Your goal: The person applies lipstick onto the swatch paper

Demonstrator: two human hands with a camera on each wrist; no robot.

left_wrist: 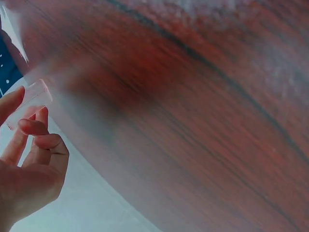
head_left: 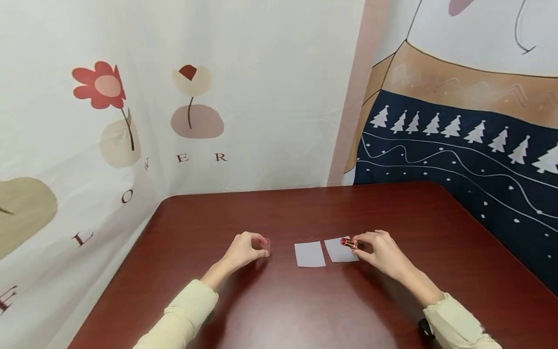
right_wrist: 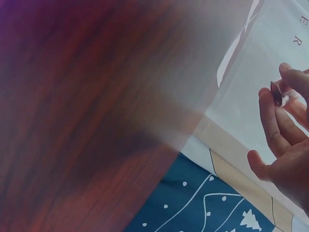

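My left hand (head_left: pixel 244 250) pinches a small clear cap (head_left: pixel 267 247) between thumb and fingers, over the left middle of the table. In the left wrist view the see-through cap (left_wrist: pixel 42 94) juts out past the fingertips. On the other side, my right hand (head_left: pixel 385 254) grips a lipstick (head_left: pixel 347 243) by its base, its red end pointing left. Part of a white paper square (head_left: pixel 337 256) lies beneath the lipstick. A second white paper square (head_left: pixel 310 255) lies to its left, between the hands. Fingers cover most of the lipstick (right_wrist: pixel 276 94) in the right wrist view.
The dark red wooden table (head_left: pixel 279 300) reaches back to a white curtain (head_left: pixel 279 97) printed with flowers and letters. A navy cloth with white trees (head_left: pixel 436 150) hangs along the right side. A black item (head_left: pixel 426 328) shows at the right sleeve.
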